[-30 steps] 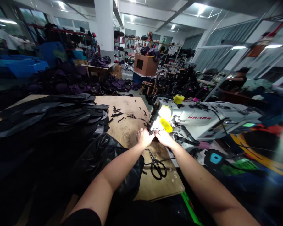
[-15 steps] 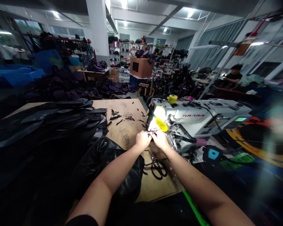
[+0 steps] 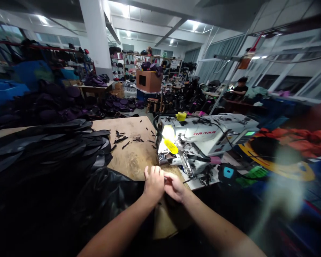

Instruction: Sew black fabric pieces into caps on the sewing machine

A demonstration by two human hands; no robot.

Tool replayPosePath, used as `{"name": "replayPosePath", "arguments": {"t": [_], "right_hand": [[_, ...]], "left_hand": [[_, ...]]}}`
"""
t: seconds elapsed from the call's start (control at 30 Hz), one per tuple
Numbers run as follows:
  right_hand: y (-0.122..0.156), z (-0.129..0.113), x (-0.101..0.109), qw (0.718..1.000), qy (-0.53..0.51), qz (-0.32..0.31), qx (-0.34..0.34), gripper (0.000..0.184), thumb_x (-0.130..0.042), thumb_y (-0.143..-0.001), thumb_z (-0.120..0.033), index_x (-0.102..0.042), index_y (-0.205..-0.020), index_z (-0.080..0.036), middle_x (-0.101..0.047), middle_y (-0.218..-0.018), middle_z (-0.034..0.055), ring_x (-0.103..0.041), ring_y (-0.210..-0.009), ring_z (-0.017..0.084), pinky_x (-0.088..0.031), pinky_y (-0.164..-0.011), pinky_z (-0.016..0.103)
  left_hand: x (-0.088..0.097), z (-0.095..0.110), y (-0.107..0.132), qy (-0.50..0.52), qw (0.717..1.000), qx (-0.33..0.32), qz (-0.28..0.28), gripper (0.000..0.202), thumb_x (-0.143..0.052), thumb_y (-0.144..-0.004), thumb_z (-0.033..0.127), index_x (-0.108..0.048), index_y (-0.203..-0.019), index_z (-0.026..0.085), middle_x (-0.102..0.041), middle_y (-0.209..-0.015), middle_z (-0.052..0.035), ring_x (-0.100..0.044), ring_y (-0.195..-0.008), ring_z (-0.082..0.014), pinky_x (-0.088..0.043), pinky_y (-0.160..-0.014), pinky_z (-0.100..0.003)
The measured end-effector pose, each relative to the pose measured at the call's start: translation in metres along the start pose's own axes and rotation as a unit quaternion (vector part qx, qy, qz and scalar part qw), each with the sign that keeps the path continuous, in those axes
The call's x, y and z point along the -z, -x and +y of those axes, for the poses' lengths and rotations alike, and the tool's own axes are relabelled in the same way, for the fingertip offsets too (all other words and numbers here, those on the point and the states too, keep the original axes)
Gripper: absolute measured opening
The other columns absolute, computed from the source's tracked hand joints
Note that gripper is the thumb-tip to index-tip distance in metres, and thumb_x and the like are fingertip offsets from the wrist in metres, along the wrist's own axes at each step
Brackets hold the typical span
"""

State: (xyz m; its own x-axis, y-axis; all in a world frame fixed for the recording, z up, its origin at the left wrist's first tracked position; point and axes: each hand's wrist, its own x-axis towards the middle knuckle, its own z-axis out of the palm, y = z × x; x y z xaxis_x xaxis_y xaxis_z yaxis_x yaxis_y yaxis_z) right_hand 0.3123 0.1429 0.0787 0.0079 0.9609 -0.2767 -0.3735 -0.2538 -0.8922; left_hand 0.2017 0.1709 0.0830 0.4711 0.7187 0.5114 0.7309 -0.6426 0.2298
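Observation:
My left hand (image 3: 154,182) and my right hand (image 3: 173,185) meet over the wooden tabletop (image 3: 133,160), just in front of the sewing machine (image 3: 205,135). Curled fingers on the left press against the pinched fingertips of the right. Whatever lies between them is too small or hidden to make out. Black sheet material (image 3: 109,189), shiny and creased, lies close by the left forearm. The machine's lamp lights a yellow tag (image 3: 171,146) near its needle end. The scissors seen earlier are hidden beneath my hands and arms.
Stacked black pieces (image 3: 69,146) cover the table's left side, and dark scraps (image 3: 120,137) are scattered beyond my hands. A yellow tape roll (image 3: 181,116) sits on the machine. Another person (image 3: 240,87) sits at the back right. A cardboard box (image 3: 149,81) stands farther off.
Both hands have drawn back from the machine's needle area toward me, staying together. The view has shifted right, and the scissors have gone out of sight under my hands.

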Motion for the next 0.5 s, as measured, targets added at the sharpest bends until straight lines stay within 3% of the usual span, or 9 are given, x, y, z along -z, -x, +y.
{"name": "replayPosePath", "arguments": {"t": [0.1, 0.2, 0.23, 0.3, 0.37, 0.43, 0.5], "right_hand": [[0.020, -0.013, 0.005, 0.988, 0.144, 0.006, -0.051, 0.024, -0.065, -0.072, -0.043, -0.060, -0.070, -0.020, -0.052, -0.059, -0.0022, -0.044, -0.055, 0.012, -0.037, -0.051, 0.024], [0.055, -0.062, 0.016, 0.943, 0.332, -0.012, -0.013, 0.018, -0.077, -0.067, -0.032, -0.072, -0.078, -0.019, -0.059, -0.065, -0.0016, -0.050, -0.060, 0.013, -0.041, -0.057, 0.025], [0.068, -0.089, 0.021, 0.915, 0.401, -0.016, 0.041, 0.024, -0.077, -0.072, -0.033, -0.076, -0.092, -0.021, -0.066, -0.077, 0.0008, -0.057, -0.070, 0.016, -0.046, -0.065, 0.028], [0.090, -0.153, 0.033, 0.855, 0.495, 0.031, 0.152, 0.025, -0.068, -0.086, -0.040, -0.078, -0.102, -0.023, -0.072, -0.099, 0.0062, -0.064, -0.087, 0.022, -0.050, -0.079, 0.033], [0.097, -0.222, 0.045, 0.777, 0.550, 0.195, 0.237, 0.031, -0.057, -0.095, -0.041, -0.077, -0.108, -0.020, -0.069, -0.079, 0.0054, -0.059, -0.068, 0.018, -0.047, -0.070, 0.033], [0.085, -0.280, 0.057, 0.668, 0.607, 0.316, 0.294, 0.033, -0.052, -0.099, -0.029, -0.072, -0.121, -0.015, -0.068, -0.074, 0.0039, -0.053, -0.061, 0.013, -0.042, -0.069, 0.031], [0.062, -0.321, 0.070, 0.631, 0.635, 0.347, 0.280, 0.035, -0.048, -0.099, -0.017, -0.070, -0.125, -0.008, -0.072, -0.083, 0.0073, -0.054, -0.064, 0.010, -0.039, -0.072, 0.032]], "left_hand": [[0.017, 0.009, 0.027, 0.079, 0.997, 0.009, 0.012, 0.020, -0.060, -0.085, 0.013, -0.066, -0.103, 0.016, -0.064, -0.110, -0.0112, -0.056, -0.108, -0.0304, -0.039, -0.108, -0.057], [0.030, 0.008, 0.061, 0.181, 0.983, -0.008, -0.034, 0.026, -0.060, -0.086, 0.016, -0.065, -0.111, 0.020, -0.063, -0.115, -0.0104, -0.056, -0.109, -0.0285, -0.046, -0.100, -0.048], [0.031, 0.006, 0.073, 0.213, 0.975, -0.015, -0.065, 0.025, -0.059, -0.086, 0.015, -0.065, -0.110, 0.021, -0.063, -0.115, -0.0097, -0.057, -0.107, -0.0266, -0.048, -0.096, -0.044], [0.030, 0.001, 0.096, 0.259, 0.957, -0.019, -0.132, 0.023, -0.058, -0.083, 0.012, -0.065, -0.104, 0.020, -0.063, -0.113, -0.0090, -0.058, -0.103, -0.0238, -0.050, -0.092, -0.038], [0.022, -0.003, 0.112, 0.281, 0.940, -0.009, -0.192, 0.023, -0.059, -0.080, 0.011, -0.066, -0.100, 0.020, -0.065, -0.109, -0.0086, -0.060, -0.102, -0.0230, -0.050, -0.091, -0.035], [0.013, -0.004, 0.119, 0.288, 0.927, -0.002, -0.241, 0.022, -0.060, -0.080, 0.014, -0.067, -0.100, 0.020, -0.067, -0.106, -0.0080, -0.062, -0.101, -0.0231, -0.050, -0.091, -0.035], [0.003, -0.005, 0.120, 0.293, 0.914, -0.010, -0.282, 0.023, -0.062, -0.079, 0.017, -0.069, -0.100, 0.022, -0.069, -0.105, -0.0074, -0.063, -0.102, -0.0238, -0.050, -0.092, -0.035]]}}
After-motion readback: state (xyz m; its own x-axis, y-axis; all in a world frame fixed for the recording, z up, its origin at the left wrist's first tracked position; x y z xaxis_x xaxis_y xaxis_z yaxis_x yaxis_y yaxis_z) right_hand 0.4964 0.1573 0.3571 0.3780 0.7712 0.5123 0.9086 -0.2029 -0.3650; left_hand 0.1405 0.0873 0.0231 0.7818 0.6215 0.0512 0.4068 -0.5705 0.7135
